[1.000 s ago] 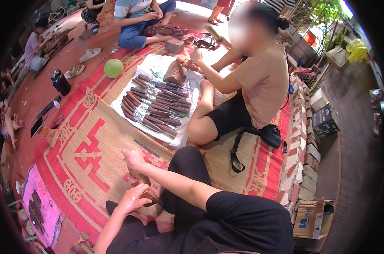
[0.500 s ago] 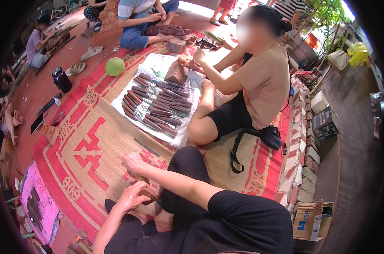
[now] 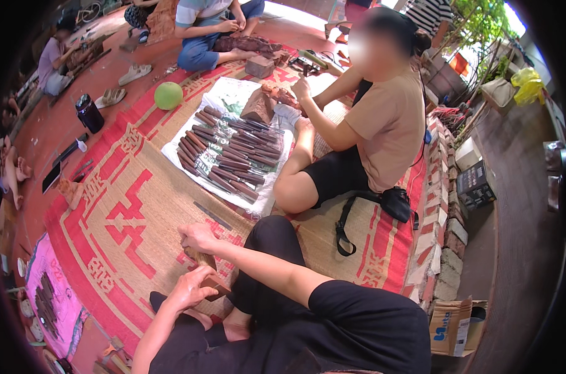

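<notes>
Left hand (image 3: 189, 289) is clamping a brown block (image 3: 217, 286), probably stiff, weighty, best held by its sides; right hand (image 3: 197, 239) is covering a tan piece (image 3: 202, 258), grip unclear.

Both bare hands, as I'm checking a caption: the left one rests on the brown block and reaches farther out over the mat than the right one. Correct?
Not quite: the head view shows the right hand reaching farther out over the mat. The left hand does rest on the brown block.
</notes>
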`<state>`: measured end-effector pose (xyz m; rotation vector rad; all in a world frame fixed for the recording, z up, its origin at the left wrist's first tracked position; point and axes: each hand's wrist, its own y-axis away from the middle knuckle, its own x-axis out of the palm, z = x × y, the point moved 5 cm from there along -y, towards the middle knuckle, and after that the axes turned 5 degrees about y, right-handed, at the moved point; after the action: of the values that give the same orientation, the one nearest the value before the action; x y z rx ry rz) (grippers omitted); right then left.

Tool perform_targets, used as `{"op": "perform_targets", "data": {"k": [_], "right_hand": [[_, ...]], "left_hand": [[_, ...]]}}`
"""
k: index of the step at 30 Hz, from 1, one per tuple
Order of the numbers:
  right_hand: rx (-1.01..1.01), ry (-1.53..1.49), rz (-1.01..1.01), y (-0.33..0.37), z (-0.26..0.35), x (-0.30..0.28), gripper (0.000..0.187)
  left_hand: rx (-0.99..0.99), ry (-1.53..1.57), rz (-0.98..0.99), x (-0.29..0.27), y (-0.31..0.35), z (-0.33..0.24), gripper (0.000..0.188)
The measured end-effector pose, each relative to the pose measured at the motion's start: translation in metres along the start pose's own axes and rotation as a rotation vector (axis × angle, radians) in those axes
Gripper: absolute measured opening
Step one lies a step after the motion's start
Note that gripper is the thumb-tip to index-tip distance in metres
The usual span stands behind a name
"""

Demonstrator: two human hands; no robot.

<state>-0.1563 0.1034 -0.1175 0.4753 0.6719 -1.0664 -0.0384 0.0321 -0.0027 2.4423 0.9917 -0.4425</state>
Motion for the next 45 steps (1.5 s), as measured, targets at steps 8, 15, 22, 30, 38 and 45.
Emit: {"op": "perform_targets", "data": {"k": [8, 15, 22, 30, 38, 45], "right_hand": [[0.205, 0.127, -0.262, -0.02, -0.016, -0.004, 0.023], [-0.064, -0.141, -0.016, 0.007, 0.002, -0.007, 0.021], [0.104, 0.164, -0.023, -0.017, 0.009, 0.012, 0.021], [0.051, -0.159, -0.24, -0.008, -0.016, -0.016, 0.022], [0.035, -0.054, -0.032, 0.003, -0.003, -0.003, 0.024], [0.243, 0.106, -0.24, -0.017, -0.017, -0.003, 0.027]], "left_hand": [[0.017, -0.043, 0.053, 0.002, -0.003, -0.009, 0.039], [0.006, 0.025, 0.015, 0.001, 0.0, 0.0, 0.039], [-0.023, 0.015, -0.009, -0.002, 0.001, -0.004, 0.039], [-0.017, 0.089, 0.009, 0.001, 0.003, 0.001, 0.036], [-0.005, 0.045, -0.019, 0.0, -0.002, 0.001, 0.038], [0.0, -0.044, 0.03, 0.002, -0.004, -0.005, 0.039]]}}
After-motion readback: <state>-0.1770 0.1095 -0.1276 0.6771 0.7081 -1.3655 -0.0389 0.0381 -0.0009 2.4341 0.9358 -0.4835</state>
